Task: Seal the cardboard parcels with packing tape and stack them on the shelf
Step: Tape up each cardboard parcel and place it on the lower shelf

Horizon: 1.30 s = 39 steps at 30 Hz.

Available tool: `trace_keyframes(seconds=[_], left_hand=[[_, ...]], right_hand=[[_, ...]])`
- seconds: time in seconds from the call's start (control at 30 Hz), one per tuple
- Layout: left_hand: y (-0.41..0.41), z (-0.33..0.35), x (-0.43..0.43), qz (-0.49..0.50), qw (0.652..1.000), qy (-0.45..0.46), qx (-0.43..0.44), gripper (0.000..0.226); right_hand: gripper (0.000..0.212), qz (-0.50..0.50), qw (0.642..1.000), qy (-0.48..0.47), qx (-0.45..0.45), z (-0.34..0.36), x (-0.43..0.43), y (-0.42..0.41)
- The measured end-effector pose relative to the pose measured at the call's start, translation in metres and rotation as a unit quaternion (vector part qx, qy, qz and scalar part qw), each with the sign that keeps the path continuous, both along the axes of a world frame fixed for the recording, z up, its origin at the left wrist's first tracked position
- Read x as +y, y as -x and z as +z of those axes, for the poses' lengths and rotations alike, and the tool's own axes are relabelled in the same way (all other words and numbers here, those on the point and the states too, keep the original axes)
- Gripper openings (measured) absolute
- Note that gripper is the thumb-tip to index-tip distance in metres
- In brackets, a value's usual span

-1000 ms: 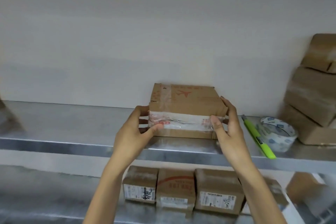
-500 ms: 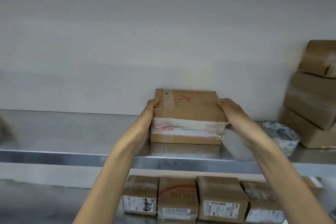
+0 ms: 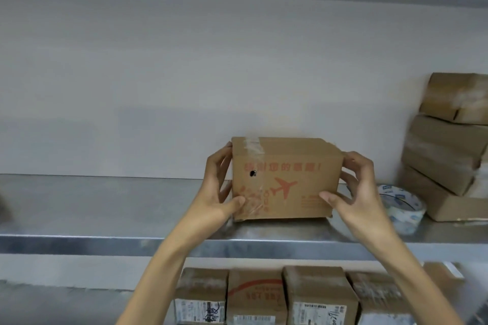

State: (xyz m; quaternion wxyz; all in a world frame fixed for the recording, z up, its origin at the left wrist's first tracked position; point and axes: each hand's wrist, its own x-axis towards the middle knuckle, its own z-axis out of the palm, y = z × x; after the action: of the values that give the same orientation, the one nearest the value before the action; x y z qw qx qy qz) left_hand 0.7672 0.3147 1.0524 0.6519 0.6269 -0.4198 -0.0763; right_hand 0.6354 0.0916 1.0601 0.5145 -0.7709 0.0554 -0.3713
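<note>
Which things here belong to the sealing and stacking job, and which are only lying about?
In the job: parcel, gripped at its ends by left hand and right hand; tape roll to its right; shelf; stack at the far right.
Lying about: lower parcels, in a row below the shelf, untouched.

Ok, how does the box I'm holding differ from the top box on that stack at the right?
The held box is gripped at both ends by the left hand and right hand; the top stack box sits untouched on two boxes. The held box shows red print, an aeroplane and a dark hole; the top stack box looks plain, though blurred. Both are brown cardboard.
</note>
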Motion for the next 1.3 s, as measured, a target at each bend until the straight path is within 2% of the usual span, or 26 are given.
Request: trace_keyframes(seconds=[0.1, 0.23, 0.37, 0.43, 0.53, 0.63, 0.7, 0.77, 0.83, 0.93, 1.07, 1.2, 1.3], left_hand=[[0.0, 0.002, 0.001, 0.015, 1.0, -0.002, 0.001, 0.08], [0.003, 0.004, 0.001, 0.045, 0.999, -0.017, -0.017, 0.094], [0.003, 0.007, 0.002, 0.067, 0.997, -0.019, -0.04, 0.093], [0.002, 0.009, 0.003, 0.091, 0.994, -0.015, -0.053, 0.092], [0.001, 0.011, 0.006, 0.116, 0.991, 0.008, -0.064, 0.081], [0.003, 0.013, 0.006, 0.124, 0.989, 0.04, -0.065, 0.065], [0.005, 0.014, 0.003, 0.135, 0.987, 0.068, -0.054, 0.057], [0.007, 0.016, 0.0, 0.146, 0.984, 0.093, -0.043, 0.054], [0.009, 0.017, -0.003, 0.152, 0.982, 0.11, -0.035, 0.053], [0.011, 0.018, -0.007, 0.157, 0.98, 0.116, -0.034, 0.051], [0.015, 0.019, -0.011, 0.164, 0.979, 0.114, -0.042, 0.047], [0.018, 0.019, -0.009, 0.172, 0.978, 0.105, -0.055, 0.048], [0.019, 0.02, -0.006, 0.183, 0.976, 0.098, -0.06, 0.047]], right_hand=[[0.073, -0.002, 1.0, 0.005, -0.007, -0.002, 0.001, 0.001], [0.075, -0.011, 1.0, -0.006, -0.019, -0.004, 0.002, 0.005], [0.071, -0.036, 0.999, 0.015, -0.009, -0.002, 0.002, 0.016], [0.061, -0.064, 0.997, 0.029, -0.027, 0.008, -0.004, 0.03], [0.033, -0.14, 0.984, 0.096, -0.045, 0.026, -0.033, 0.061], [0.031, -0.185, 0.963, 0.193, 0.04, 0.024, -0.072, 0.08], [0.024, -0.189, 0.923, 0.304, 0.142, 0.012, -0.091, 0.081], [0.029, -0.156, 0.885, 0.374, 0.23, 0.0, -0.101, 0.077], [0.041, -0.122, 0.874, 0.385, 0.269, -0.005, -0.103, 0.073], [0.048, -0.124, 0.867, 0.401, 0.267, -0.009, -0.107, 0.062], [0.046, -0.107, 0.869, 0.395, 0.277, -0.007, -0.109, 0.057], [0.047, -0.097, 0.889, 0.368, 0.255, -0.003, -0.106, 0.058], [0.046, -0.13, 0.912, 0.326, 0.212, 0.007, -0.108, 0.055]])
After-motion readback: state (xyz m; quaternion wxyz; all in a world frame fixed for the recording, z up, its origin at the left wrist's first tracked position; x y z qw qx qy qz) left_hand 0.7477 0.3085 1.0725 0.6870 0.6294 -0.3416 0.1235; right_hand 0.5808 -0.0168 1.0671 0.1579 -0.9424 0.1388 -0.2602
